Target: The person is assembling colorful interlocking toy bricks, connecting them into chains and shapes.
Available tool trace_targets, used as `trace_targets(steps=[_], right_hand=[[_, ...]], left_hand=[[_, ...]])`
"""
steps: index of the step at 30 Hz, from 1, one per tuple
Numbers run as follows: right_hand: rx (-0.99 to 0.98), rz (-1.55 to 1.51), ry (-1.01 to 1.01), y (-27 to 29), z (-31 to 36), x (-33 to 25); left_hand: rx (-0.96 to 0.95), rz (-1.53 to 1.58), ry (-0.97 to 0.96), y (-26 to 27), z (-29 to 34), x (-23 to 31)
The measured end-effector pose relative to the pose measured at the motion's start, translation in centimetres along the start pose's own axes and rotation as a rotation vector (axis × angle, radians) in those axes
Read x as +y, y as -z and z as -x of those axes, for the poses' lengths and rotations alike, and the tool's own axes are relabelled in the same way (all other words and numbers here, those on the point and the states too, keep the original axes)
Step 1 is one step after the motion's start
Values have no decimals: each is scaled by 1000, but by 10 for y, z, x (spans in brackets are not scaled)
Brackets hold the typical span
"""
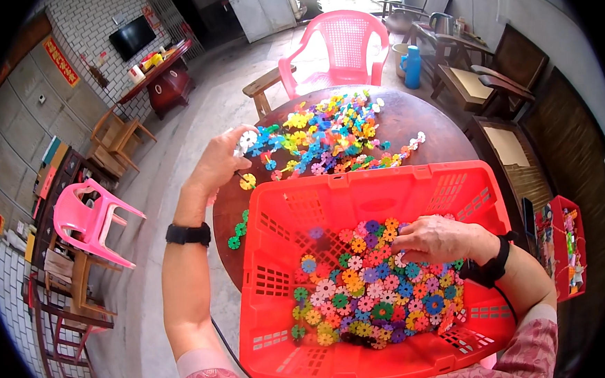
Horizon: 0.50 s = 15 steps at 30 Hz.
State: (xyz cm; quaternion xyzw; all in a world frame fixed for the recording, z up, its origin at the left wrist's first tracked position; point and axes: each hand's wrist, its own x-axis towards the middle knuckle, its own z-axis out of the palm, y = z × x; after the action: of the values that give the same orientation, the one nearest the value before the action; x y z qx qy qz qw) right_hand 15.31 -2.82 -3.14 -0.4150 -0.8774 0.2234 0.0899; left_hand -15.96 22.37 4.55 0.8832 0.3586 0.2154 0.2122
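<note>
My left hand (213, 165) is over the left edge of the round table, its fingers closed on a white snowflake disc (247, 140). Just below its fingertips is a yellow disc (247, 182). Inside the red plastic basket (371, 184), my right hand (432, 240) dips to a heap of loose multicoloured snowflake discs (384, 281). Its fingers are curled together; whatever they pinch is hidden. Beyond the basket, joined discs in many colours (327, 135) are spread over the dark table (429, 122). A green joined strip (238, 231) lies left of the basket.
A pink plastic armchair (342, 44) stands across the table, beside a wooden stool (262, 87). At the right are a blue thermos (411, 68), wooden chairs (496, 73) and a red box of small items (568, 245). Another pink chair (93, 219) is at the left.
</note>
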Motion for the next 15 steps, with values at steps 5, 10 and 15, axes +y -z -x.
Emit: trace_targets(steps=[5,10,15], right_hand=[[88,-10,13,7,2,-1],[319,-170,-38,21,7,2],[583,-498,-155,23,6,-1]], left_hand=[[79,-177,-85,33,14,41],[91,-27,24,48,30,91],[45,288,-138,17,40,120]])
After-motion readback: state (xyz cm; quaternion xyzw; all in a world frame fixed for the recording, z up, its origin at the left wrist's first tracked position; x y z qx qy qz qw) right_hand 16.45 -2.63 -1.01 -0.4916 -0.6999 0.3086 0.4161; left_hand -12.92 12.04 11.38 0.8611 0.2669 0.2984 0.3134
